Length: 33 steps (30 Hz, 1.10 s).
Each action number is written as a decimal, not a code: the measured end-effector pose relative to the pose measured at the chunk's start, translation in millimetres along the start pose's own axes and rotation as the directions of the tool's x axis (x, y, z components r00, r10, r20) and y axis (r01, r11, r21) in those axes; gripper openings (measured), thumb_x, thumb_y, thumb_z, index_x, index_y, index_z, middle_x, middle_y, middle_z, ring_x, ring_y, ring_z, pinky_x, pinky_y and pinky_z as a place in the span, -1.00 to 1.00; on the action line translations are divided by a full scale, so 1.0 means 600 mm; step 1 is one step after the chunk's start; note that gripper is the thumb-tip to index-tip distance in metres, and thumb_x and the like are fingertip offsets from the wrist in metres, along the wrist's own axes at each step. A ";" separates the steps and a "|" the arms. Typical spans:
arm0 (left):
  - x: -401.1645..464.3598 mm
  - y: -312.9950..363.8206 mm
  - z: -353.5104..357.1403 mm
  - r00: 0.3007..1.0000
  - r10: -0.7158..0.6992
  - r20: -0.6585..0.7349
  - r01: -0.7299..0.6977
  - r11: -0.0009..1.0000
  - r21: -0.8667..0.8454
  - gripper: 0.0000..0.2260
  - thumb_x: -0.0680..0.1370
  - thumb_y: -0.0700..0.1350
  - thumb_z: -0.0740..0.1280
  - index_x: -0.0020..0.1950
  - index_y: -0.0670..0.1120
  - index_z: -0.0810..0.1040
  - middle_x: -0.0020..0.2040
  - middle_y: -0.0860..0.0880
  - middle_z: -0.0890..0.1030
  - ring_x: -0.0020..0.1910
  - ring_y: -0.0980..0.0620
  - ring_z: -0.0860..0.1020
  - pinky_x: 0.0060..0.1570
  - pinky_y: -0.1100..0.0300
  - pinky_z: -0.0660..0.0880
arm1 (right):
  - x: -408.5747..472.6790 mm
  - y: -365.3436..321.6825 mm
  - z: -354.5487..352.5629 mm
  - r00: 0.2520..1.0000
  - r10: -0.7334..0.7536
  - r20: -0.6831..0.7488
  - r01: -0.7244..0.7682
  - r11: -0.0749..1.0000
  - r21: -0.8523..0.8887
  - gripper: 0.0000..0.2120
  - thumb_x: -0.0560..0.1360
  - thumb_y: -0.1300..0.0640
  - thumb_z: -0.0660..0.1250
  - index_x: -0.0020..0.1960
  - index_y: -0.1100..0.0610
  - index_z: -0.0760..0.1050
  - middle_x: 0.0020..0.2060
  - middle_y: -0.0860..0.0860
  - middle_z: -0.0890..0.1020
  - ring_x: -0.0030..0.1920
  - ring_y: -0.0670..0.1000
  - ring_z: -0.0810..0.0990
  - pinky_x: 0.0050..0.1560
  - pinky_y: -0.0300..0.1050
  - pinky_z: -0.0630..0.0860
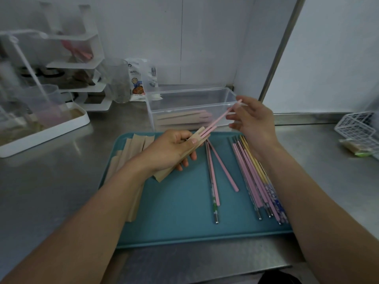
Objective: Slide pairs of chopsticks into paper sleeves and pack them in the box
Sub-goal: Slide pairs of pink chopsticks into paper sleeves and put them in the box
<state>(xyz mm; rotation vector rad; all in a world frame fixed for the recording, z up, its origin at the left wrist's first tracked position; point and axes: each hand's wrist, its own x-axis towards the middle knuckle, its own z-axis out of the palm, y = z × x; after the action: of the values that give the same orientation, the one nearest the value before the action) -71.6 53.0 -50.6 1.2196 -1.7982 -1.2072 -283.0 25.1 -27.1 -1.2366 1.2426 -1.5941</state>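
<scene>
My left hand (170, 148) grips a tan paper sleeve (164, 174) above the teal tray (174, 212). A pair of pink chopsticks (219, 118) sticks out of the sleeve's open end, slanting up to the right. My right hand (254, 121) has its fingers spread at the chopsticks' far tip, thumb and fingertip touching it. The clear plastic box (190, 95) stands behind the tray and holds several sleeved pairs (182, 117). Loose chopsticks (256, 177) lie on the tray's right side, three more (213, 177) near its middle. Empty sleeves (135, 144) are stacked on the tray's left.
A white tray (51, 130) with clear containers and a white shelf rack (82, 64) stand at the back left of the steel counter. A snack bag (136, 83) leans beside the box. A white wire basket (359, 128) sits at the far right.
</scene>
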 end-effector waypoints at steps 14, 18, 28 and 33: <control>0.003 0.000 0.000 0.999 0.010 -0.054 -0.012 0.999 -0.035 -0.80 0.66 -0.05 0.19 0.05 -0.05 0.60 -0.30 0.00 0.61 -0.45 0.09 0.49 -0.48 0.23 0.46 | -0.014 0.024 0.018 0.935 -0.118 0.334 0.214 0.940 -0.265 -0.85 0.59 0.25 0.34 0.11 0.16 0.65 -0.25 0.04 0.68 -0.32 -0.06 0.58 -0.36 -0.23 0.55; 0.000 0.004 0.003 0.998 0.048 -0.039 -0.048 0.999 -0.003 -0.81 0.66 -0.05 0.21 0.04 -0.04 0.60 -0.28 -0.01 0.61 -0.44 0.10 0.50 -0.47 0.23 0.46 | -0.021 0.018 0.024 0.914 -0.042 0.404 0.128 0.974 -0.188 -0.83 0.58 0.32 0.33 0.10 0.37 0.62 -0.29 0.18 0.63 -0.40 -0.05 0.56 -0.35 -0.25 0.55; -0.018 0.066 -0.089 0.873 0.085 -0.480 -0.044 0.994 0.097 -0.74 0.59 0.14 0.25 0.07 0.01 0.59 -0.12 0.13 0.58 -0.14 0.16 0.54 -0.09 0.17 0.48 | 0.019 -0.070 -0.002 0.997 -0.052 0.063 0.053 0.999 -0.001 -0.89 0.57 0.28 0.36 -0.07 0.28 0.66 -0.31 0.15 0.63 -0.35 -0.02 0.57 -0.22 -0.20 0.61; -0.059 0.045 -0.139 0.909 -0.059 -0.413 0.303 0.773 0.557 -0.68 0.55 0.10 0.33 -0.04 -0.16 0.66 -0.04 -0.15 0.67 -0.07 -0.10 0.62 -0.08 0.09 0.52 | 0.109 -0.100 0.047 1.000 0.011 -0.029 -0.012 1.000 -0.018 -0.84 0.54 0.38 0.36 -0.21 0.32 0.59 -0.37 0.19 0.56 -0.47 -0.02 0.52 -0.34 -0.16 0.60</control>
<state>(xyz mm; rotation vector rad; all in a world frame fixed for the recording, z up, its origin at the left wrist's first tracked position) 4.4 62.6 4.9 1.8872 -1.8504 -0.4040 -271.7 -28.3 48.1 -1.2196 1.2832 -1.6009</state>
